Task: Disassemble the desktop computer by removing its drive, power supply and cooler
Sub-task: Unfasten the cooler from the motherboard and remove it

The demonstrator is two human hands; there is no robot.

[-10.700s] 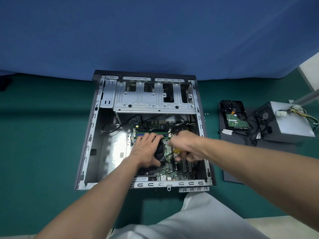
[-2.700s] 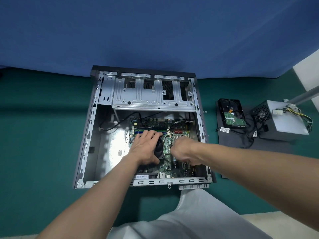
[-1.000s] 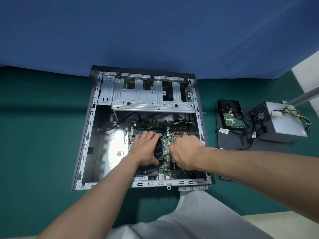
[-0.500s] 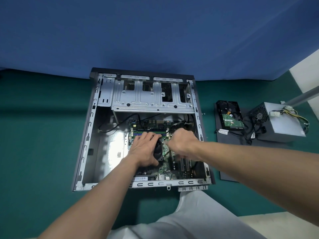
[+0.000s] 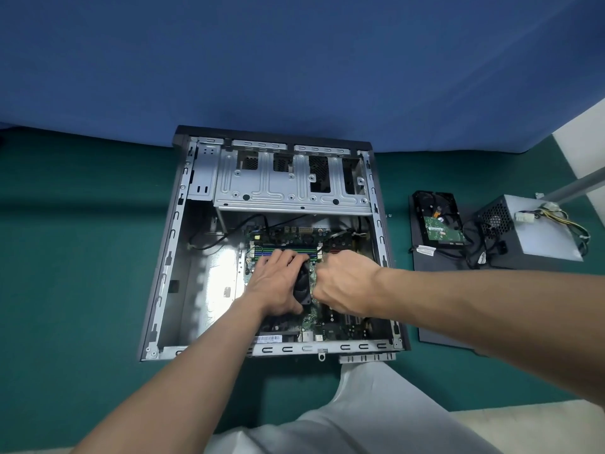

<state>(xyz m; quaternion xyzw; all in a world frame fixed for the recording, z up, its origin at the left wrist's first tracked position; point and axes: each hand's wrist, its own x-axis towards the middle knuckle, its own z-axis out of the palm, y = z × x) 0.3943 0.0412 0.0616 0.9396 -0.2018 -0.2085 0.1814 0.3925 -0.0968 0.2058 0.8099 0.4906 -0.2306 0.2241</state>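
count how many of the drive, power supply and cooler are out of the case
2. The drive lies on the dark panel right of the case; the power supply stands right of the drive. The cooler is inside it.

The green surface (image 5: 82,290) bears a computer case (image 5: 209,290) and dark panel (image 5: 438,309).

Shows a blue curtain (image 5: 294,60) hanging behind a green table cover (image 5: 82,257), a white trouser leg (image 5: 376,414) at the near edge, a grey pole (image 5: 576,188) slanting by a white wall (image 5: 586,145).
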